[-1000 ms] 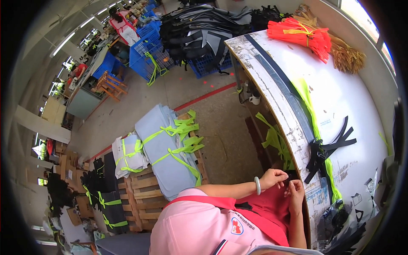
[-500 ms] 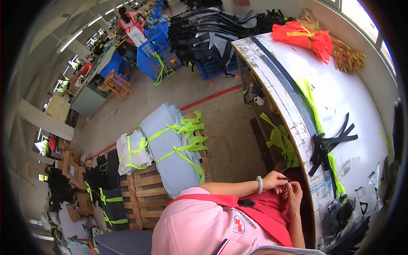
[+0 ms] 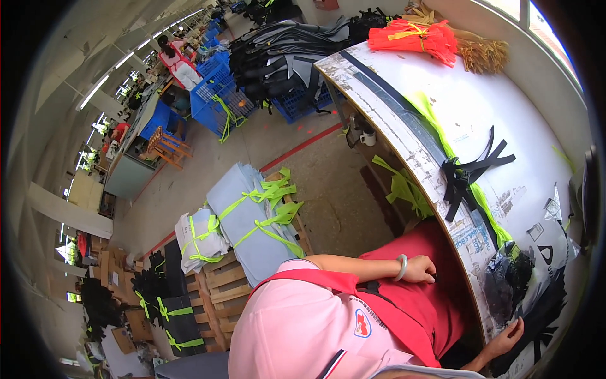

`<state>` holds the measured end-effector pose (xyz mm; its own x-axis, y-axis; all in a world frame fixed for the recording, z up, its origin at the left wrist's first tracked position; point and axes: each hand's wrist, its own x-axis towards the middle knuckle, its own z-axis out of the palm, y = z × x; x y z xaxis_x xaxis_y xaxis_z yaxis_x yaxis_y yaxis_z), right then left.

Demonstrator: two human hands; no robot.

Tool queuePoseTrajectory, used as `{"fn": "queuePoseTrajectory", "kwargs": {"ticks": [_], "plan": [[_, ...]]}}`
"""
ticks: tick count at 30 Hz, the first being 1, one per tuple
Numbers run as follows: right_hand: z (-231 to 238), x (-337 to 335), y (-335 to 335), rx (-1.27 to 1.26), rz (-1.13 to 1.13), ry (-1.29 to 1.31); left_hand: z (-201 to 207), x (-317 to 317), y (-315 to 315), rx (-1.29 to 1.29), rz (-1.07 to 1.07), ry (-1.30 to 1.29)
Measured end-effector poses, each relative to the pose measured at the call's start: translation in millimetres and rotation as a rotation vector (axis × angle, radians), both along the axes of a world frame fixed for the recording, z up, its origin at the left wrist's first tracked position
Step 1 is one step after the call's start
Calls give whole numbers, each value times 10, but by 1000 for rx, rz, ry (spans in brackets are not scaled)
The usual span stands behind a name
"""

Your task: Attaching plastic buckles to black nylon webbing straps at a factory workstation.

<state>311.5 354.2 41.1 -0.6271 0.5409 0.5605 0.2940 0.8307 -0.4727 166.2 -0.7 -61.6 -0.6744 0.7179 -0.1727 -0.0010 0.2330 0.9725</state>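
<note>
My left hand [image 3: 418,270], a pale bangle at its wrist, is closed over the red apron [image 3: 404,316] on my lap. A small dark bit shows at its fingertips, too small to name. At the near end of the white table, my right hand [image 3: 503,340] has its fingers partly bent and apart, holding nothing that I can see. It is beside a clear plastic bag [image 3: 502,287] with black contents. Farther up the table lie crossed black straps [image 3: 464,174] with a buckle-like middle, over a neon yellow-green strip [image 3: 431,117].
The worn white table [image 3: 505,114] curves along my right, with an orange-red bundle [image 3: 413,39] at its far end. To the left, tied grey sheets [image 3: 243,208] rest on a wooden pallet [image 3: 221,284]. Blue crates [image 3: 218,95] and stacked black pieces [image 3: 278,57] stand beyond.
My hands were together over my lap and have parted. The right one has moved right and nearer to the plastic bag; the left stays over the apron. The view has shifted to the right.
</note>
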Motion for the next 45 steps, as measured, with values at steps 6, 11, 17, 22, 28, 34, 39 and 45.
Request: {"fn": "queuePoseTrajectory", "kwargs": {"ticks": [6, 11, 17, 22, 28, 34, 39, 45], "plan": [[-917, 846, 1292, 254, -290, -555, 84, -18, 61, -151, -81, -5], [-1015, 843, 1525, 54, -201, -472, 34, -7, 10, -158, -42, 54], [-877, 886, 1466, -20, -342, -618, -83, -22, -52, -87, 32, 95], [-1098, 1065, 1808, 136, -298, -745, -46, -22, -15, -69, 26, 116], [-992, 1077, 2071, -174, -400, -346, -13, -14, -3, -45, 14, 75], [-221, 383, 548, -1669, 436, 426, 112, -39, -45, -29, -1, -2], [-414, -111, -937, -1412, 420, -109, 415, 84, 313, 261, -77, -520], [-756, -286, -1471, -1479, 403, 15, 487, 113, 503, 333, -125, 2]]}}
